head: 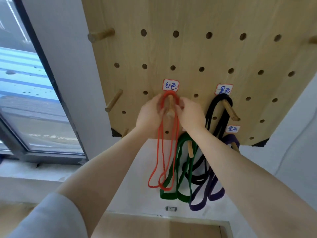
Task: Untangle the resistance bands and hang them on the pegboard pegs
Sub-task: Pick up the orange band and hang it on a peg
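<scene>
A thin red band (162, 157) loops over a wooden peg (170, 107) under a white label on the pegboard (188, 54). My left hand (149, 114) pinches the band's left side at the peg. My right hand (190, 114) pinches its right side. The red loops hang down below my wrists. A black band (221, 107) hangs on a peg to the right. Lower down, a green band (181, 169) and a purple band (214, 189) each hang from their own pegs, partly hidden by my right forearm.
Bare wooden pegs (101, 35) stick out at the board's left edge and upper right. A window (25, 83) with a dark frame fills the left. A white wall with a socket (170, 208) lies below the board.
</scene>
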